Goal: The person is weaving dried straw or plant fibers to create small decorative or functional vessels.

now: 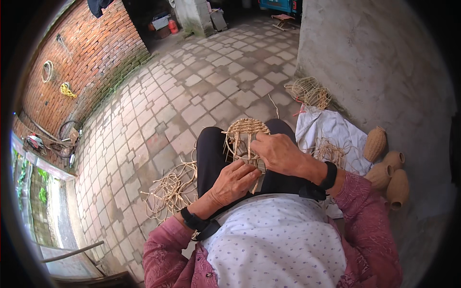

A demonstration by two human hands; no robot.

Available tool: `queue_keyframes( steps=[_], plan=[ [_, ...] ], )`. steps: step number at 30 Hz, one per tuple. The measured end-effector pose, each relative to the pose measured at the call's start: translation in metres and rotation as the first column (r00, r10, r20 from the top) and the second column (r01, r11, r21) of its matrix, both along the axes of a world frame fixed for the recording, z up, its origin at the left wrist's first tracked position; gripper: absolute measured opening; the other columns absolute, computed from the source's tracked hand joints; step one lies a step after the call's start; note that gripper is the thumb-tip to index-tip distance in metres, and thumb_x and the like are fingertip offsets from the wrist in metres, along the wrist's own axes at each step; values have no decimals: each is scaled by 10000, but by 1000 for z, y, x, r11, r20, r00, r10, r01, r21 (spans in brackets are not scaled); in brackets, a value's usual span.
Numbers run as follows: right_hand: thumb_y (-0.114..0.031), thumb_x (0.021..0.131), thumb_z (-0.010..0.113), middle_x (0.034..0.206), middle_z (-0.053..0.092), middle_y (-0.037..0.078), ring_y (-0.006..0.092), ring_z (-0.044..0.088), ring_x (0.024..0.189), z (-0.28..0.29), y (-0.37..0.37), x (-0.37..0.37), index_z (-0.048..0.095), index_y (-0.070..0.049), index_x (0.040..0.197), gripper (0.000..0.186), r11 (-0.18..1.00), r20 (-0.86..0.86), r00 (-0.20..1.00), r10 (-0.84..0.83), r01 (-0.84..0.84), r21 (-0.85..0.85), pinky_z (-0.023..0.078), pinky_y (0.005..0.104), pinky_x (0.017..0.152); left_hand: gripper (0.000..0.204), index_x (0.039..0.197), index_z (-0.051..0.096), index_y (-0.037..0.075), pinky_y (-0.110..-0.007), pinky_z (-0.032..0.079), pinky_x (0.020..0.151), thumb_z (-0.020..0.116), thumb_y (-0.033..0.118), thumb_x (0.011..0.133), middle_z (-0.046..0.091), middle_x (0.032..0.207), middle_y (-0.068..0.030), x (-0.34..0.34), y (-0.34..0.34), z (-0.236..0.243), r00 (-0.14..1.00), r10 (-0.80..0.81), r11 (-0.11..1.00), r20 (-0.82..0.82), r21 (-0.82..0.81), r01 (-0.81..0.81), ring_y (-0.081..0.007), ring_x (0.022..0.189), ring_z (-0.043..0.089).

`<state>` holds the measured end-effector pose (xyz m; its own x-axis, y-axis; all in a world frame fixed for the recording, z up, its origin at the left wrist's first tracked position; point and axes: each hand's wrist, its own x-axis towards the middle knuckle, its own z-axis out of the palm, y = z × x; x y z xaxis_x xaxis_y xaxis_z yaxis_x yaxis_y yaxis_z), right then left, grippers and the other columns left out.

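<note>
A small, partly woven basket (247, 126) of tan straw-like cord is held above my lap, between my knees. Its far side is closely woven, while bare upright strands and a thin hoop show on the near side. My left hand (234, 181) has its fingers closed at the near rim. On the right side, my right hand (280, 152) pinches the weave with bent fingers. Whether a loose strand lies between those fingertips is hidden. A dark band sits on each wrist.
Loose cord (175, 192) lies tangled on the paving left of my leg. To my right are a white sack (331, 125) with more strands on it, an openwork frame (311, 92) and several finished vase-shaped baskets (397, 188) by the grey wall (379, 57).
</note>
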<state>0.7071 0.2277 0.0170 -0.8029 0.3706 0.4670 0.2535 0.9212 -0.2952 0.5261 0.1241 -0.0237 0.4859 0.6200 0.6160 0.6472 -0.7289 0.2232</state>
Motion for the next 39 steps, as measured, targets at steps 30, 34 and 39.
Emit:
queue_keyframes(
  steps=[30,34,39],
  plan=[
    [-108,766,621,687,590,152,307,610,637,0,-5,5,611,-30,1045,289,824,158,987,17,76,-562,485,391,613,134,967,627,55,-301,461,560,701,60,856,608,694,-43,-21,9,36,849,415,895,326,-314,-317,-147,589,577],
    [-82,766,594,659,557,71,168,544,568,-4,8,0,607,-24,1016,257,733,131,979,154,-24,-680,446,337,553,270,1015,673,143,-358,425,584,709,53,763,515,693,-11,-18,-7,18,975,224,973,5,-49,-224,-215,623,538],
    [-82,796,593,681,570,39,120,549,599,8,11,-2,613,-32,967,180,508,252,958,138,149,-848,434,319,535,418,1139,670,237,-341,383,625,705,120,739,456,768,4,-7,-3,5,966,162,987,-200,48,-155,-195,712,508]
  ],
)
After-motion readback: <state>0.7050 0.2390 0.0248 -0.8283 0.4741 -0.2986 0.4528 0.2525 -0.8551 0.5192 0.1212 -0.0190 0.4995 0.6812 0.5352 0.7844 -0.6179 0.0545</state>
